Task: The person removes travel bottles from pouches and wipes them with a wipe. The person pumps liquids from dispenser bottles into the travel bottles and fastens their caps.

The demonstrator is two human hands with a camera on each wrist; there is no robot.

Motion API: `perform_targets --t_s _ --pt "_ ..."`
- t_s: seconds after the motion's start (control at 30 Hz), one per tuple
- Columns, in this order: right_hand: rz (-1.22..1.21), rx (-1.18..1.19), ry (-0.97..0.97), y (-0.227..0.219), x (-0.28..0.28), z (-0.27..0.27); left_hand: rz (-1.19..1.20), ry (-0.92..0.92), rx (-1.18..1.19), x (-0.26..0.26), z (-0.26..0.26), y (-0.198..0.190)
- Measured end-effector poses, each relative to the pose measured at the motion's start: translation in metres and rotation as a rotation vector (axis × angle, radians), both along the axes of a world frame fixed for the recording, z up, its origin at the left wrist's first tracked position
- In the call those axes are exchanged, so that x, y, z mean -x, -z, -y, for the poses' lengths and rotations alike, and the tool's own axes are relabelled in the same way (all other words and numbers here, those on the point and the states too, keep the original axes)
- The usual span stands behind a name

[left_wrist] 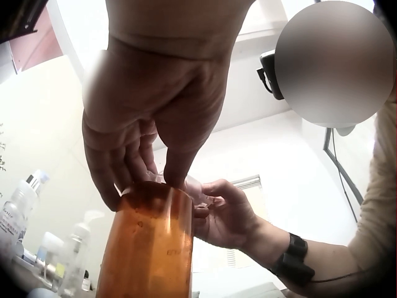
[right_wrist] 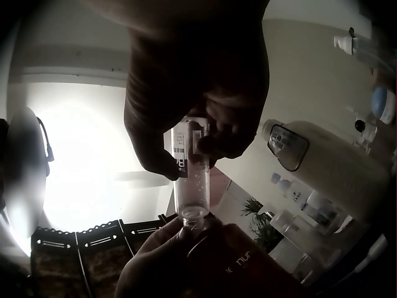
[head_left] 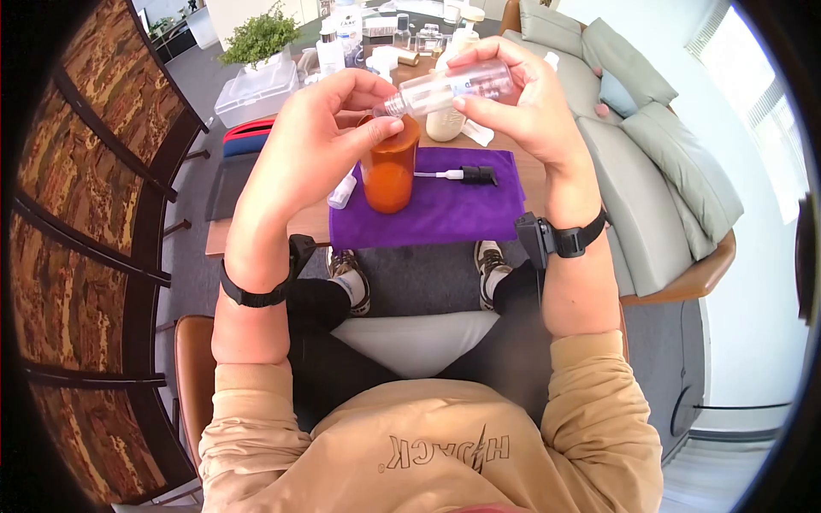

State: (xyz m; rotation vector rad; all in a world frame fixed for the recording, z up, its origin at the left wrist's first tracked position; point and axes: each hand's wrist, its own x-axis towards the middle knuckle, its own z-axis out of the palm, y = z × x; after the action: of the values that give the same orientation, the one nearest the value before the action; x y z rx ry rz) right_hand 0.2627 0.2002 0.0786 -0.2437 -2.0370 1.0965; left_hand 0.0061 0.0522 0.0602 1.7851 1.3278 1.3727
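Observation:
My right hand [head_left: 522,103] grips a clear plastic bottle [head_left: 419,96], tilted with its threaded neck low and towards the left. Droplets cling inside the bottle in the right wrist view. My left hand [head_left: 316,137] pinches a small clear piece [head_left: 379,112] at that neck, over an orange translucent container [head_left: 389,184]; its exact shape is hidden by the fingers. The container stands upright on a purple cloth [head_left: 462,214]. In the left wrist view the left fingertips lie right at the container's rim [left_wrist: 158,189]. A black pump head [head_left: 477,175] with a pale tube lies on the cloth.
A small clear bottle [head_left: 342,192] lies left of the orange container. Behind the hands stand a cream pump bottle [head_left: 445,126], a white bottle [head_left: 330,53] and other toiletries. A clear plastic box [head_left: 256,94] and a potted plant [head_left: 261,38] are at the back left.

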Motion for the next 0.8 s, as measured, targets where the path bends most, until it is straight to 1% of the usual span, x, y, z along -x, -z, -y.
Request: perform_targets --t_s 0.03,0.13,0.2,0.27,0.3,0.37,0.47,0.5,0.57,0.6,0.67,0.7,0.77,0.8 --pt "0.051 -0.035 0.013 -0.004 -0.001 0.001 0.007 0.005 -0.006 0.000 -0.002 0.002" --pt "0.072 0.014 -0.035 -0.013 0.002 0.006 0.069 0.013 0.051 -0.001 -0.001 0.000" --pt "0.061 0.013 -0.035 -0.014 0.004 0.010 0.075 0.015 0.049 -0.001 -0.002 0.003" --pt "-0.109 0.262 -0.155 -0.016 0.009 0.021 0.082 0.012 0.040 0.000 -0.002 0.002" --pt "-0.109 0.263 -0.163 -0.010 0.014 0.016 0.079 0.002 0.039 0.000 -0.001 0.002" --pt "-0.208 0.208 -0.145 0.003 0.025 0.004 0.079 -0.014 0.041 0.000 -0.001 0.003" --pt "-0.249 0.200 -0.114 -0.006 0.033 0.020 0.065 -0.011 0.027 0.002 -0.002 0.003" --pt "-0.244 0.196 -0.117 -0.006 0.035 0.016 0.085 -0.001 0.021 0.002 -0.003 0.004" --pt "-0.161 0.084 -0.060 -0.003 0.038 0.005 0.111 0.006 0.009 0.001 -0.003 0.004" --pt "-0.154 0.081 -0.064 -0.005 0.039 0.005 0.092 -0.005 0.023 0.000 -0.002 0.002" --pt "-0.111 0.133 -0.139 -0.013 0.042 0.007 0.076 -0.024 0.026 0.001 -0.002 0.002" --pt "-0.107 0.124 -0.148 -0.013 0.043 0.005 0.083 -0.005 0.024 0.002 -0.003 0.004" --pt "-0.175 0.003 -0.200 -0.004 0.044 -0.002 0.078 -0.007 0.060 0.001 -0.001 0.000" --pt "-0.172 -0.004 -0.212 -0.004 0.045 -0.007 0.080 -0.018 0.053 0.001 -0.002 -0.001"
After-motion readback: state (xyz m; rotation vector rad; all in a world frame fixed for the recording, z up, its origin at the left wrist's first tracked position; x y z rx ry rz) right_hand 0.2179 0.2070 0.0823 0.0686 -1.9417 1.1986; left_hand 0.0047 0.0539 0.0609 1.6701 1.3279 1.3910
